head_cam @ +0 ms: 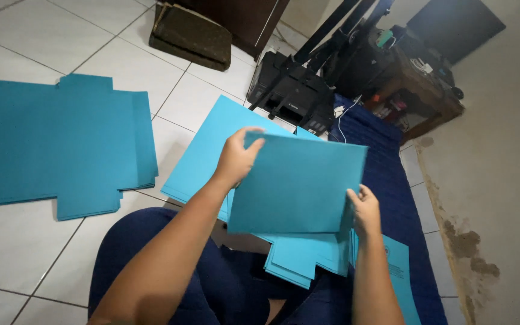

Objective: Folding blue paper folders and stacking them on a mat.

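Observation:
I hold a folded teal card sheet [296,183] up over my lap. My left hand [236,157] grips its upper left corner, thumb over the top edge. Pinching its lower right edge is my right hand [365,210]. Under it, more teal sheets [299,256] rest on my lap and knee, fanned out. A further pile of flat teal sheets [203,150] lies on the floor just beyond my left hand.
A big stack of unfolded teal card [49,144] lies on the white tiles at left. A black printer [287,90] stands ahead, with a brown mat [191,36] behind it. A dark blue mattress [392,186] runs along the right, a cluttered wooden table [419,84] beyond.

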